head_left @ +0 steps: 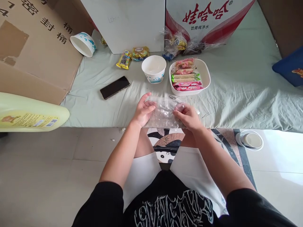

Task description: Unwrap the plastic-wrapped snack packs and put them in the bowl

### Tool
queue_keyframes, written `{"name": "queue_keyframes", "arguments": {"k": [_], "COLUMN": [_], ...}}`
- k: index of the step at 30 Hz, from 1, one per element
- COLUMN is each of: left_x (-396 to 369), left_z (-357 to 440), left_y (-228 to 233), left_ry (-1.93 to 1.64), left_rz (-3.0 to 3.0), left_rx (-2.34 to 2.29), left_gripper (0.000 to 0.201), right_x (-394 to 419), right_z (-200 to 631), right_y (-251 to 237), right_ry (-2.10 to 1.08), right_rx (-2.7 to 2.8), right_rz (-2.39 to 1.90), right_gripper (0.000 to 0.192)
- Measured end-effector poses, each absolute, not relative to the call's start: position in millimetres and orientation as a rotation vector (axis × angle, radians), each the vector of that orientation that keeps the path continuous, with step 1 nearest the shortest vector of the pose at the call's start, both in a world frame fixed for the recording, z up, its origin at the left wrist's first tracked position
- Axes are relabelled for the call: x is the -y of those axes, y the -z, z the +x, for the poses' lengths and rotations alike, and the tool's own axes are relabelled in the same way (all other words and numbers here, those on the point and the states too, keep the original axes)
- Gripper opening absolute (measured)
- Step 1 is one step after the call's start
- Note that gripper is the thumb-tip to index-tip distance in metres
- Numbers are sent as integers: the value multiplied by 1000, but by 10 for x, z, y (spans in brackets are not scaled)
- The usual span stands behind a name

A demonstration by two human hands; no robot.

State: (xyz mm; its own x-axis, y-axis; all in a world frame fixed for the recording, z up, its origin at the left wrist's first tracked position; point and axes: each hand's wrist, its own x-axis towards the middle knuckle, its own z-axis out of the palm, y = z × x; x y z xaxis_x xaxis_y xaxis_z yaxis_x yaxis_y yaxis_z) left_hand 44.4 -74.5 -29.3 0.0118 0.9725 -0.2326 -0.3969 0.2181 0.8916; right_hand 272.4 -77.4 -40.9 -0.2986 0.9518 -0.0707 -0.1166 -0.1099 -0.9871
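Nearest the camera is the person's black shirt (170,195), with white shorts (142,171) showing past its hem. Beyond, the left hand (142,112) pinches one side of a piece of clear plastic (165,116), one finger raised, while the right hand (189,117) grips the opposite side between thumb and bent fingers. The plastic is stretched between the two hands, over the front edge of a pale green cloth (232,97). Just beyond the hands, a paper bowl (154,74) stands upright ahead of the left, and a white tray (207,78) ahead of the right, holding pink packets (189,86) and a green-ended bundle of sticks (186,78). A dark phone (115,87) lies to the left hand's left. Farther ahead of that hand are two wrapped snacks (124,60), then a tipped bowl (84,44). Well to its left is a pale yellow bottle (33,113).
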Motion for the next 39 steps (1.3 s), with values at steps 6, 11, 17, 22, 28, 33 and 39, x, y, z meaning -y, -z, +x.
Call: {"name": "queue_keyframes", "arguments": {"k": [6, 11, 17, 22, 28, 33, 39], "left_x": [714, 736, 798, 778, 748, 772, 745], "left_z": [480, 621, 612, 562, 515, 551, 553], "left_y": [255, 259, 248, 192, 160, 180, 227], "left_ry": [-954, -1159, -1069, -1131, -1100, -1113, -1293], "left_rz": [789, 863, 925, 787, 724, 825, 731], "left_rx": [-1027, -1097, -1194, -1129, -1021, -1022, -1074], "left_gripper": [42, 37, 37, 30, 33, 32, 60], "right_x": [790, 783, 839, 870, 860, 830, 804], "right_z": [2769, 2751, 2702, 2706, 2762, 2718, 2684], "right_y": [400, 368, 386, 385, 426, 453, 459], "right_ry": [-1430, -1459, -1376, -1442, -1329, -1318, -1406], "right_rx": [1236, 1416, 1264, 1217, 1304, 1239, 1053], "right_rz": [-985, -1079, -1176, -1111, -1001, -992, -1001], "right_gripper": [52, 37, 26, 25, 38, 34, 47]}}
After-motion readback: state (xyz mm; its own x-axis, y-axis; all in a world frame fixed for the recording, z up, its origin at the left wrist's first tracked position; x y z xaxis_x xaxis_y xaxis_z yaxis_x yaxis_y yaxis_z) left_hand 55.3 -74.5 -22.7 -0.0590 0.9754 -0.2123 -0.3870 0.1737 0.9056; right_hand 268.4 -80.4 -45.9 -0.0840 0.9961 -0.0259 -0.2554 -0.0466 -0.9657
